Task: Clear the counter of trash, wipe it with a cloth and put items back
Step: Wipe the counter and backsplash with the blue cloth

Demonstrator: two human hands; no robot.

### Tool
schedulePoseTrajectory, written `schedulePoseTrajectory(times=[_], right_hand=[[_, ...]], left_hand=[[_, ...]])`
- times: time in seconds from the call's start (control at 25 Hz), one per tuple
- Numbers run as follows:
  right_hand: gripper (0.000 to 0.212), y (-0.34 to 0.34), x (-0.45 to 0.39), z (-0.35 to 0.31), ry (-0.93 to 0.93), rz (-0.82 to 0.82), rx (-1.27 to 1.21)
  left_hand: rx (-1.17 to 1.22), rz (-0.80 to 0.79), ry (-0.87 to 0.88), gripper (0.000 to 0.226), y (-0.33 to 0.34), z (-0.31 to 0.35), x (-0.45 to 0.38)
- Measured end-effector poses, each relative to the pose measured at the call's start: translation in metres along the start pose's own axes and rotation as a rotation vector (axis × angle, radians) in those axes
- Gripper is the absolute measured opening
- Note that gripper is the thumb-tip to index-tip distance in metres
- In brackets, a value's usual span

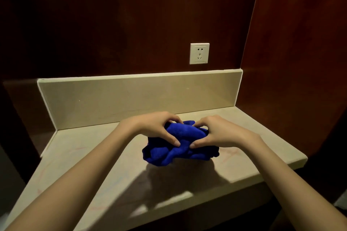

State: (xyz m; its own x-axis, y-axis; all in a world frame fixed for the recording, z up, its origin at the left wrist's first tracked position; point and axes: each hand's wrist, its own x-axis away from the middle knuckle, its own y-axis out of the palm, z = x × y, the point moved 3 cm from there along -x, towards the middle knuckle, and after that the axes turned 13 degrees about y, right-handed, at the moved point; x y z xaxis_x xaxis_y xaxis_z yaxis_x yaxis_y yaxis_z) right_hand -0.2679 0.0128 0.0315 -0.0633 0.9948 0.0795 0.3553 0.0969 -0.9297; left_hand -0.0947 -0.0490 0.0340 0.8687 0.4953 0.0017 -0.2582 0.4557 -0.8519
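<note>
Both hands bunch a blue cloth above a beige counter set in a dark wood alcove.

The counter, under wood panelling with a wall socket, shows faint reddish marks and no trash. The cloth sits mid-counter, gripped by the left hand and right hand, thumbs pinching it. Wiping looks about to begin; next, the cloth should be pressed flat and swept over the marks.

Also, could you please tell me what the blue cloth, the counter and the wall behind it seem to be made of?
Blue cloth: looks like soft microfibre or terry; matte, fuzzy, bunching in thick folds.
Counter: seems polished beige stone or a stone-like composite; smooth, with a dull sheen and a matching upstand.
Wall: probably dark reddish wood veneer or laminate, faintly glossy; the grain is too dim to confirm.
</note>
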Motion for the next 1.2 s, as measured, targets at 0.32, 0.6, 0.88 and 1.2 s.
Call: schedulePoseTrajectory(times=[0.32,0.6,0.88,1.2], right_hand=[[0.040,-0.014,-0.099,0.026,-0.168,0.078,0.085],[0.047,0.038,-0.125,0.050,-0.268,-0.112,0.175],[0.075,0.057,-0.107,0.070,-0.288,-0.319,0.282],[0.048,0.049,-0.145,0.070,0.031,-0.104,-0.240]], left_hand=[[-0.096,0.188,-0.085,0.054,-0.021,-0.053,-0.050],[-0.074,0.131,-0.234,0.062,0.028,-0.085,-0.051],[-0.122,-0.026,-0.258,0.086,0.062,-0.079,-0.039],[-0.020,0.149,-0.282,0.087,0.056,-0.077,-0.020]])
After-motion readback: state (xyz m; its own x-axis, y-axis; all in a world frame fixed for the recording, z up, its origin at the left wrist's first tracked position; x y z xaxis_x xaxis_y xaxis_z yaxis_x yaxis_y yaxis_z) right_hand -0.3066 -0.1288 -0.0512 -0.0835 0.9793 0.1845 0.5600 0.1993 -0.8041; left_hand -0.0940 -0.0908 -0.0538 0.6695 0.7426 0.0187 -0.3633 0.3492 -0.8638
